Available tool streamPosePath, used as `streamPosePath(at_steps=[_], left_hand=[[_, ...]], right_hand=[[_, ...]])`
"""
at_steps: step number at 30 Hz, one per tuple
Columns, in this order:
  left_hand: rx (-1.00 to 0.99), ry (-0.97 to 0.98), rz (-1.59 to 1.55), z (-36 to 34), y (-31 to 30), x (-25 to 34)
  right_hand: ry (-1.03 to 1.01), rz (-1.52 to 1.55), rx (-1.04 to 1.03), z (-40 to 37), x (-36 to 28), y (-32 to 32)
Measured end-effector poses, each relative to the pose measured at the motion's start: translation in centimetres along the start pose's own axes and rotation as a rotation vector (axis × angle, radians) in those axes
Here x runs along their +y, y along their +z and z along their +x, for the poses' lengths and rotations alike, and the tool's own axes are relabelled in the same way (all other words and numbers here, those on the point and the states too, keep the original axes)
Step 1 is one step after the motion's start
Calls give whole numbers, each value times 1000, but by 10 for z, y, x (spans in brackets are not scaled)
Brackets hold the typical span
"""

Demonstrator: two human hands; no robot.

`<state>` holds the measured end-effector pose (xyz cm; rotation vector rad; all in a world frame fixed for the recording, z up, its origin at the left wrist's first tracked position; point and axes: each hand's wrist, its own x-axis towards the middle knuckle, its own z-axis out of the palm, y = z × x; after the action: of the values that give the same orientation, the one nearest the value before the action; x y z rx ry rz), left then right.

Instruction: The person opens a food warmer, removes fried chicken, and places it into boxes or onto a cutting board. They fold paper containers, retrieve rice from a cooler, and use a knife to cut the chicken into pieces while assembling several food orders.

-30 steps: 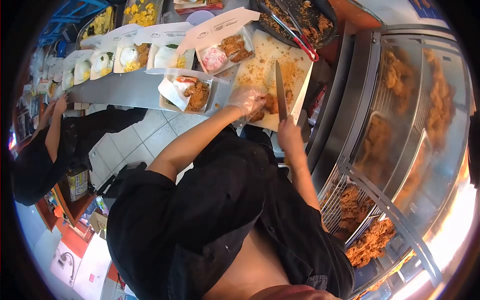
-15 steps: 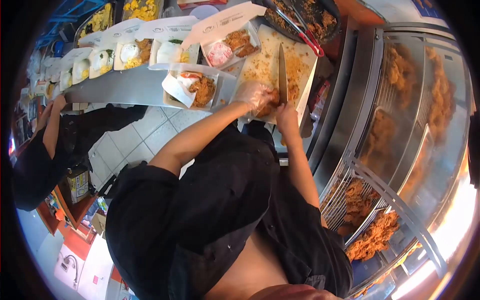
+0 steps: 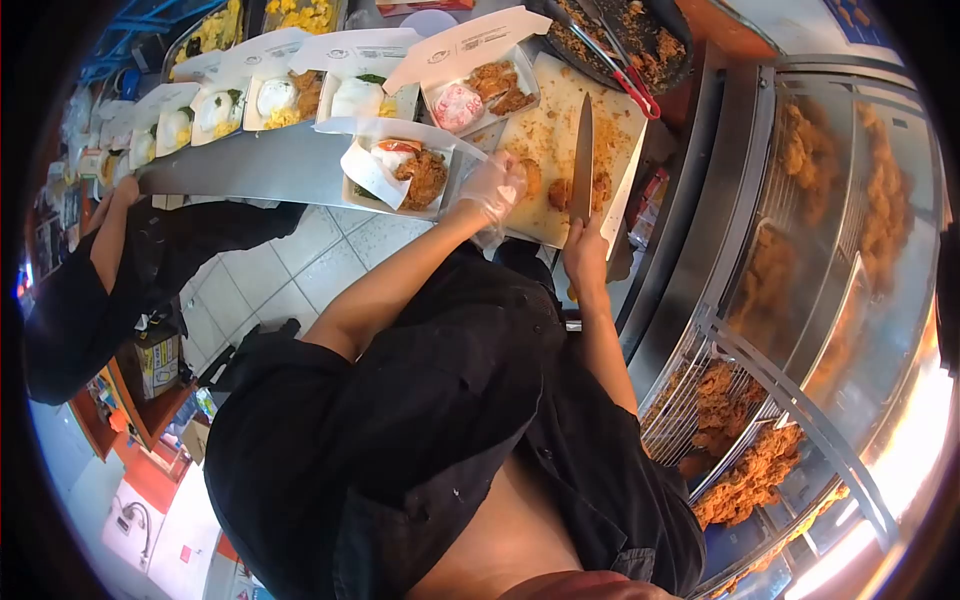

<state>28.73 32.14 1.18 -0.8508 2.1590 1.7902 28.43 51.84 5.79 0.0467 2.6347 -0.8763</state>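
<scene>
In a clear plastic glove, my left hand point(image 3: 495, 185) is at the left edge of the white cutting board point(image 3: 545, 115), its fingertips closed against a piece of fried chicken point(image 3: 531, 178). My right hand point(image 3: 586, 248) is bare and grips the handle of a long kitchen knife point(image 3: 584, 150), whose blade points away from me. Other pieces of cut chicken point(image 3: 560, 194) lie beside the blade, some of them partly hidden by it. Crumbs cover the board. Just left of my gloved hand is an open box point(image 3: 440, 190) with rice, a white paper and fried chicken.
More open meal boxes point(image 3: 275, 100) line the steel counter point(image 3: 240, 170) to the left. Red-handled tongs point(image 3: 635, 90) rest on a dark pan point(image 3: 670, 60) behind the board. On the right, a heated cabinet point(image 3: 740, 200) holds fried chicken. Another person's arm point(image 3: 112, 235) is at far left.
My left hand has shifted slightly left with a chicken piece, away from the knife. A gap has opened between that piece and the chicken by the blade.
</scene>
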Motion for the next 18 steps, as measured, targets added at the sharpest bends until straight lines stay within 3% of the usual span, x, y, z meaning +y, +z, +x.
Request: streamPosePath(at_steps=[1, 3, 4, 6, 7, 9, 11, 12, 15, 18], left_hand=[[6, -2, -2, -3, -3, -2], [22, 298, 267, -17, -5, -5], [19, 301, 268, -22, -6, -4], [215, 615, 674, -31, -8, -3], [209, 614, 669, -30, -9, -4], [43, 657, 840, -24, -13, -3], [9, 717, 765, -22, -11, 5], [-18, 772, 688, -23, -8, 13], [-180, 935, 660, -33, 9, 54], [-264, 1092, 765, -5, 69, 37]], right_hand=[[-5, -1, -4, -11, -12, -8], [-279, -217, -104, -32, -41, -24], [-278, -163, -61, -42, -55, -26], [-266, -180, -74, -43, -53, -19], [-259, -199, -91, -42, -48, -16], [-235, -170, -62, -36, -22, -10], [-116, -71, 77, -33, -7, -16], [55, 32, 114, -26, 17, -15], [74, 68, 239, -19, 73, -23], [-34, -32, 350, -17, 113, -29]])
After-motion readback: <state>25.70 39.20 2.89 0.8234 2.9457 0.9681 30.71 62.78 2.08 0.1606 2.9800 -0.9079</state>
